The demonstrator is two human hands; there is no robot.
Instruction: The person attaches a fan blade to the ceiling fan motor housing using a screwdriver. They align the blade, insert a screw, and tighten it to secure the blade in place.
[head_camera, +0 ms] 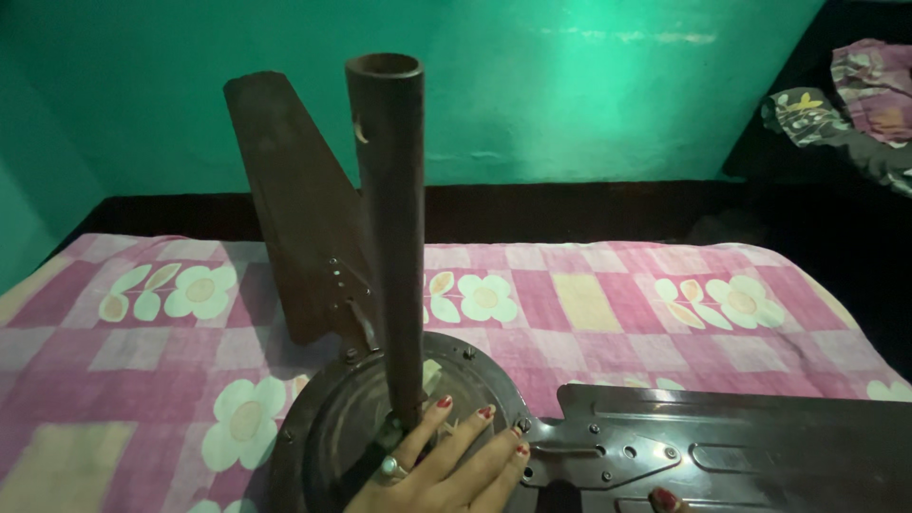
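Observation:
A dark brown ceiling fan lies on a bed with its motor housing (323, 427) facing up. Its down rod (389, 218) stands upright from the hub. One blade (294, 209) tilts up behind the rod, and another blade (741, 446) lies flat to the right. My left hand (446, 461), with red nails and a ring, rests flat on the housing at the rod's base, fingers spread towards the flat blade's bracket (589, 456). Only a red-nailed fingertip of my right hand (665, 498) shows at the bottom edge, on the flat blade.
The bed is covered by a pink checked sheet with white flowers (608, 304). A green wall (570, 85) with a dark base strip stands behind it. Crumpled patterned cloth (855, 104) lies at the upper right.

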